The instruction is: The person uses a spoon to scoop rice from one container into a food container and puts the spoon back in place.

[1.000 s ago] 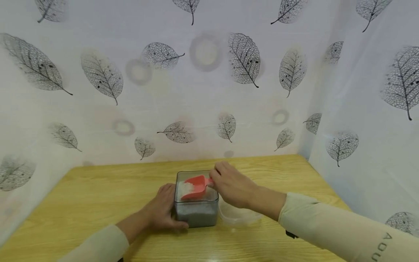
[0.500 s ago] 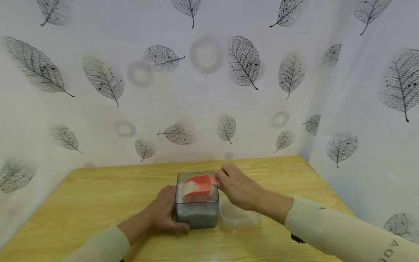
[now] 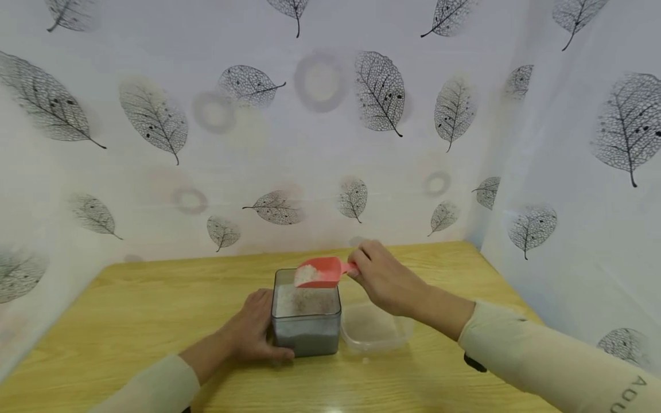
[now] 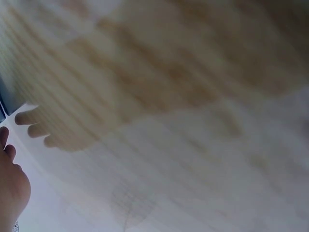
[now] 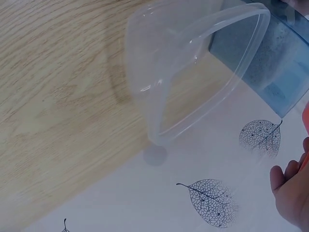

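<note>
A smoky clear square canister [image 3: 306,335] of white grainy powder [image 3: 296,301] stands on the table in the head view. My left hand [image 3: 253,332] rests against its left side, thumb along the lower front. In the left wrist view, part of the left hand [image 4: 12,186] shows at the left edge. My right hand [image 3: 389,280] pinches the handle of a red scoop [image 3: 330,272] above the canister's back right. White grains [image 3: 307,275] lie in the scoop. The right wrist view catches the canister [image 5: 265,53] and the right hand's curled fingers [image 5: 289,171].
An empty clear plastic tub [image 3: 374,344] sits on the table right beside the canister. The wood-grain table [image 3: 170,298] ends at a leaf-printed white curtain [image 3: 330,143] behind and at both sides.
The right hand has raised the loaded red scoop out of the canister and moved slightly right. My left hand stays against the canister.
</note>
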Action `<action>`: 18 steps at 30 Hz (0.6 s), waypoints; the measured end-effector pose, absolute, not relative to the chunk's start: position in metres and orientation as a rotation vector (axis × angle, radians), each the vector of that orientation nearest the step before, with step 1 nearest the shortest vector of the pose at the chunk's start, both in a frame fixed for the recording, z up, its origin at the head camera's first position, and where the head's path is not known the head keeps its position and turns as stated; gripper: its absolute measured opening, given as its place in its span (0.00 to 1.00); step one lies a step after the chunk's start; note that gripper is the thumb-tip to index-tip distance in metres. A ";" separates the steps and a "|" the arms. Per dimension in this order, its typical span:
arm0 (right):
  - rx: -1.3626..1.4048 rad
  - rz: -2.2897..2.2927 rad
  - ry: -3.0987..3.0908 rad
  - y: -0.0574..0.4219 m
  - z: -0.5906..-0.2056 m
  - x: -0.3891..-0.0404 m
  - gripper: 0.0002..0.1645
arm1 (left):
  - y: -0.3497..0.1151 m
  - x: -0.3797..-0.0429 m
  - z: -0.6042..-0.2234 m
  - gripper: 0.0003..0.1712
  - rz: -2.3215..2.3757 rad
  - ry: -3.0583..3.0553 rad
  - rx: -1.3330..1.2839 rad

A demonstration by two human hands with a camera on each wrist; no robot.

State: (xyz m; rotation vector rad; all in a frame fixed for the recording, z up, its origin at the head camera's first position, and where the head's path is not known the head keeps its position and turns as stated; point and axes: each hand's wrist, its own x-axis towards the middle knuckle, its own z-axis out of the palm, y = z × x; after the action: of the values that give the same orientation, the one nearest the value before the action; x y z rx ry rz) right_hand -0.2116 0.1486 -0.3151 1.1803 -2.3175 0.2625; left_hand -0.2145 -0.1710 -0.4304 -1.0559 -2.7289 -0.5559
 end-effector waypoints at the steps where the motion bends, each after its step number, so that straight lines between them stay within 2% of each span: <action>1: 1.175 0.263 -2.314 0.150 -0.314 -0.212 0.11 | -0.171 -0.214 -0.430 0.67 -0.558 -2.730 -1.055; 5: 1.156 0.265 -2.297 0.158 -0.309 -0.214 0.16 | -0.171 -0.213 -0.427 0.66 -0.570 -2.738 -1.057; 12: 1.107 0.266 -2.328 0.175 -0.309 -0.215 0.17 | -0.171 -0.211 -0.427 0.68 -0.587 -2.780 -1.025; 18: 1.067 0.245 -2.299 0.192 -0.313 -0.216 0.27 | -0.171 -0.212 -0.428 0.70 -0.561 -2.789 -1.013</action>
State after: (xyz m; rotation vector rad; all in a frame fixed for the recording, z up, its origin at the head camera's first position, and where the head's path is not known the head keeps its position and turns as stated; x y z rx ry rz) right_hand -0.2161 0.1916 -0.3129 1.0673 -2.2991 0.2446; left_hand -0.2119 -0.1707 -0.4283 -1.0126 -2.7895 -0.5606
